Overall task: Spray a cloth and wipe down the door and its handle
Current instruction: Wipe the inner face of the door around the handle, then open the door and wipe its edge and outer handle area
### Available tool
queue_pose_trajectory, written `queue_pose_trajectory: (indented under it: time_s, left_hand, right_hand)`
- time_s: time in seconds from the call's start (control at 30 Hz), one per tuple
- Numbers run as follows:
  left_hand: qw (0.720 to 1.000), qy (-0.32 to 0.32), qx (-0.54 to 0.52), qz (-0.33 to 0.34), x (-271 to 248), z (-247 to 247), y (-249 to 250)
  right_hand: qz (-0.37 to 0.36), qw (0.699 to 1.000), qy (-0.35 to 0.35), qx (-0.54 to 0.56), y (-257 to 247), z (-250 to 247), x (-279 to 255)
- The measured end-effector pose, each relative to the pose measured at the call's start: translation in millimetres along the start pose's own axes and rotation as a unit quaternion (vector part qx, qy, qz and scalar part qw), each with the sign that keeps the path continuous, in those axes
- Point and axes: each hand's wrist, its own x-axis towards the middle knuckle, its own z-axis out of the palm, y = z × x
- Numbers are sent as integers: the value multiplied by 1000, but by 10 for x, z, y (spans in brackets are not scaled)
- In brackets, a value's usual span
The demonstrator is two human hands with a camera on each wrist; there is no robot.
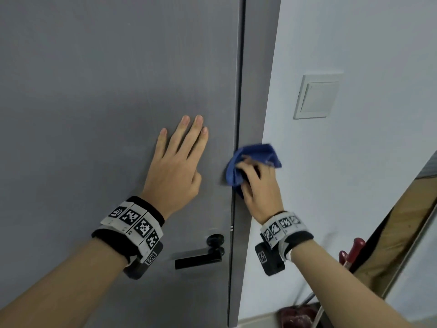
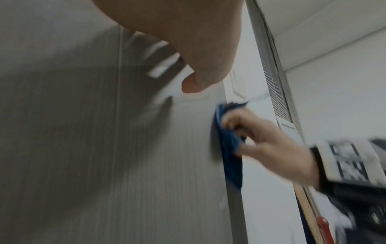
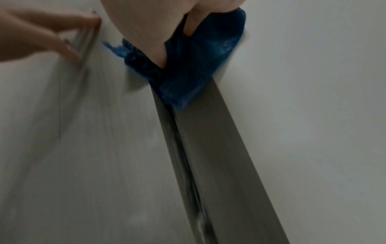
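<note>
Head view, door: the grey door (image 1: 106, 79) filled most of the frame, a flat matte panel with faint vertical grain, its latch edge running down beside the frame strip (image 1: 257, 67).
Wall: pale and smooth, right of the frame, carrying a square white light switch (image 1: 318, 95).
Left hand: the left hand (image 1: 176, 166) lay flat on the door, fingers straight and together, gripping nothing, apparently bracing the panel.
Right hand: the right hand (image 1: 257, 190) had its fingers curled into the blue cloth (image 1: 254, 159), pressing it over the seam between door edge and frame, above the handle.
Cloth: bunched, soft, probably microfibre by its nubbly weave in the right wrist view, though that picture was blurred; one flap spilled onto the frame side (image 3: 200, 54).
Handle: the black lever handle (image 1: 199, 256), matte and square-edged with a round rose, sat below both hands and apart from the cloth; it looked not yet wiped.
Risk, pinch: cloth or fingertips could catch in the seam if the bracing hand pushed the door while the wipe ran along the edge.
Risk, coverage: a wadded cloth touches little surface, so streaks or missed bands seemed likely on the broad panel.
Risk, handle: a downward stroke could knock the lever and unlatch the door.
</note>
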Motion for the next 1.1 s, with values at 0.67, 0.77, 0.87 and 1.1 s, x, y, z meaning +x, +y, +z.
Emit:
queue_pose_trajectory:
  time_s: [0.67, 0.77, 0.87, 1.1]
  left_hand:
    - [914, -338, -172, -141, -1742, 1504, 1036]
    - [909, -338, -190, -157, -1781, 1483, 1060]
    - [913, -326, -186, -161, -1901, 1417, 1122]
    - [907, -333, -198, -164, -2247, 1069, 1249]
  right_hand:
    - [436, 824, -152, 328, 101, 293, -1939]
    - [427, 839, -130, 310, 96, 311, -2049]
    - [426, 841, -120, 310, -15, 208, -2056]
    - [408, 853, -78, 316, -172, -66, -2062]
